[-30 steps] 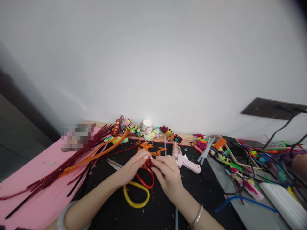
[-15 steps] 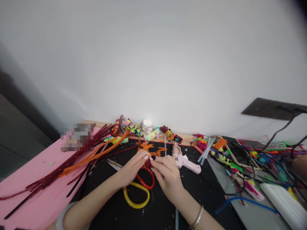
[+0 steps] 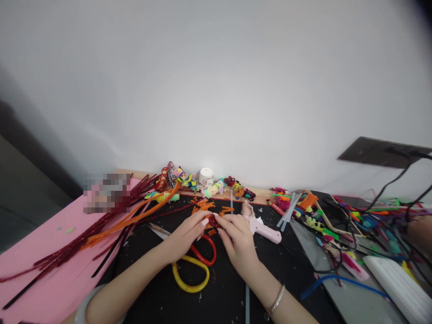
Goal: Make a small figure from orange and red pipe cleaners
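You're pinching the red piece [image 3: 213,220] btwn both hands: L hand [image 3: 184,238] is clamping its left side, R hand [image 3: 238,238] its right, fingers closing on it at the tips. It's sitting just above the scissors' [image 3: 191,289] red loop, w/ orange bits [image 3: 203,205] lying just beyond on the counter [image 3: 151,288]. Glue gun's [image 3: 266,231] resting right of R hand.

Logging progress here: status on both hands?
Left hand, right hand holding small red piece. Scissors partly under left hand. Glue gun beside right hand.
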`<state>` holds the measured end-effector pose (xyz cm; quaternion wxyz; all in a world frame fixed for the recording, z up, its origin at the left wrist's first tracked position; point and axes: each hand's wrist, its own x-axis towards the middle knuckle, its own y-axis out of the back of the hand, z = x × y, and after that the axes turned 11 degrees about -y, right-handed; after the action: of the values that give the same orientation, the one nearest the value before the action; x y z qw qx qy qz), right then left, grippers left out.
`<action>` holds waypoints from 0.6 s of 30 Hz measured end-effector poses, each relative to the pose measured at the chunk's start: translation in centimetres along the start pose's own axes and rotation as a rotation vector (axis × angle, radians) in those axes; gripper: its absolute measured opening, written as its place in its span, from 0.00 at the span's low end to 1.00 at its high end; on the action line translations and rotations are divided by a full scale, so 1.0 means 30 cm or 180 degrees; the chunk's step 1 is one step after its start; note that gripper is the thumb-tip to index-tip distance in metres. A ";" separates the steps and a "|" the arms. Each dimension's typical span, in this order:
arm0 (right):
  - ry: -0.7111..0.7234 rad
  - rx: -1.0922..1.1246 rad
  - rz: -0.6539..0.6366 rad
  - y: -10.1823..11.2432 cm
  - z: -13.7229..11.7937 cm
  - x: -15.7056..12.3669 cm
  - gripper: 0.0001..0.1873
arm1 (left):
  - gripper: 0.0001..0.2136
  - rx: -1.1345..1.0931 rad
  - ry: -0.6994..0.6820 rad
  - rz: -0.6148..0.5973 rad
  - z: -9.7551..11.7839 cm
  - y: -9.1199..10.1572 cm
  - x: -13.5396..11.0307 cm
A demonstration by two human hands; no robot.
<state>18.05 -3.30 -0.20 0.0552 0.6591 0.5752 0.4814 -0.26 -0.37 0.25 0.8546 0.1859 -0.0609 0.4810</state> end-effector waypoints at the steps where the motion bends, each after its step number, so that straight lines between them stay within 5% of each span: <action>1: -0.0008 -0.0019 0.0020 0.002 0.003 0.002 0.15 | 0.18 0.0065 -0.0028 -0.0009 0.001 0.001 -0.001; 18: -0.0225 0.0151 -0.0299 -0.001 0.014 0.006 0.19 | 0.16 0.0886 -0.0393 -0.0261 -0.005 -0.001 0.006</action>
<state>18.29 -2.94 -0.33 0.0824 0.6490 0.6144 0.4410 -0.16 -0.19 0.17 0.8342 0.3341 -0.0386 0.4371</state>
